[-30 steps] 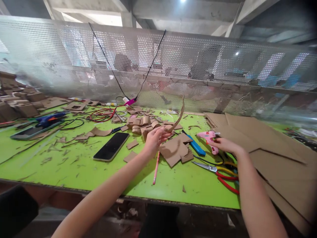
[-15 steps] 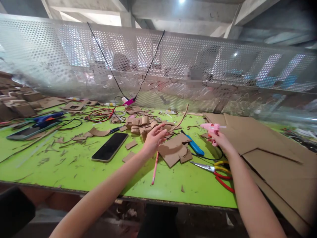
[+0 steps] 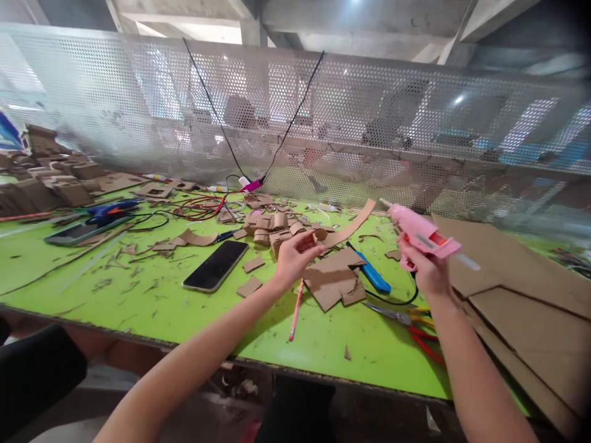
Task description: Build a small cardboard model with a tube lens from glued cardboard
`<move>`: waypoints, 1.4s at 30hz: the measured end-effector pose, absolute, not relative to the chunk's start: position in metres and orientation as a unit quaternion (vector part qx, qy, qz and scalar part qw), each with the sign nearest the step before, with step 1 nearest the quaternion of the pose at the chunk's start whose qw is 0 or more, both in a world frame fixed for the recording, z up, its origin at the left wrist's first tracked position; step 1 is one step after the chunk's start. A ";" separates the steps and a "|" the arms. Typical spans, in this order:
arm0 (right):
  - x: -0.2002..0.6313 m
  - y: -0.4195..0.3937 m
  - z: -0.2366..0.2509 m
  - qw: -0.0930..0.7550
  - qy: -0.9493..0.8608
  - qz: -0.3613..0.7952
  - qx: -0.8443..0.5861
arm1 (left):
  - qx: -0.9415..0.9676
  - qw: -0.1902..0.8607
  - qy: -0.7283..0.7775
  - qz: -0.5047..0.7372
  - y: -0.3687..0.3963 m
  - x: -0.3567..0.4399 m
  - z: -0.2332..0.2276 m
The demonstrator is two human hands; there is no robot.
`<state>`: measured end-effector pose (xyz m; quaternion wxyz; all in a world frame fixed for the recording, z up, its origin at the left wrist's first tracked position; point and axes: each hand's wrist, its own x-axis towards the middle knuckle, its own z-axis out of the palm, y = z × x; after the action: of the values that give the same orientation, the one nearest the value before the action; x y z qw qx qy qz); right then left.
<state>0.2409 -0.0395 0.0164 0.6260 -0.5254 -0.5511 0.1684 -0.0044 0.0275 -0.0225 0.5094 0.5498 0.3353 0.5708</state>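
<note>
My left hand (image 3: 298, 257) pinches a curled cardboard strip (image 3: 353, 229), its near end rolled into a loop by the fingertips and its free end rising to the right. In my right hand (image 3: 427, 267) is a pink hot glue gun (image 3: 419, 229), gripped by the handle with its nozzle pointing up and left, apart from the strip. Below the strip lie flat cardboard pieces (image 3: 327, 286). A blue utility knife (image 3: 376, 274) rests just right of them, and a pink pencil (image 3: 296, 314) sticks out in front. Scissors (image 3: 415, 323) with red and yellow handles are partly behind my right forearm.
A black phone (image 3: 216, 266) lies left of my left hand. Small cardboard rolls (image 3: 268, 229) are heaped behind it. Large cardboard sheets (image 3: 517, 307) cover the right side. A blue glue gun (image 3: 108, 212) and red cable (image 3: 194, 209) are at left. A perforated metal screen (image 3: 277, 111) stands behind.
The glue gun has turned from pointing away to pointing up and left, and my right hand has lifted it. The cardboard strip has turned, showing its broad face and looped end. The view has shifted slightly.
</note>
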 end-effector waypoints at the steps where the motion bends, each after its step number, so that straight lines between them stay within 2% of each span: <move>1: 0.235 -0.043 0.016 0.605 -0.572 0.154 -0.532 | 0.554 0.500 0.339 0.574 0.028 -0.005 -0.022; 4: 0.215 -0.051 0.016 0.530 -0.643 0.094 -0.545 | 0.575 0.457 0.335 0.589 0.027 -0.007 -0.021; 8: 0.198 -0.049 0.010 0.418 -0.763 -0.036 -0.491 | 0.615 0.403 0.312 0.602 0.024 -0.008 -0.021; 11: 0.195 -0.045 0.002 0.377 -0.783 -0.128 -0.478 | 0.613 0.403 0.305 0.607 0.024 -0.008 -0.024; 14: 0.196 -0.044 -0.003 0.369 -0.760 -0.198 -0.497 | 0.614 0.408 0.304 0.603 0.024 -0.007 -0.026; 20: 0.194 -0.046 0.000 0.362 -0.755 -0.248 -0.487 | 0.645 0.375 0.317 0.585 0.019 -0.008 -0.023; 26: 0.194 -0.046 0.000 0.361 -0.755 -0.268 -0.477 | 0.660 0.358 0.312 0.582 0.018 -0.008 -0.022; 38: 0.193 -0.048 0.003 0.375 -0.743 -0.276 -0.481 | 0.733 0.214 0.274 0.585 0.026 -0.009 -0.032; 42: 0.194 -0.047 0.001 0.373 -0.740 -0.279 -0.486 | 0.733 0.201 0.267 0.593 0.027 -0.008 -0.033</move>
<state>0.1938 -0.0474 0.0012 0.3731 -0.4857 -0.7398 -0.2786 -0.0085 0.0267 -0.0329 0.2005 0.7328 0.2672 0.5928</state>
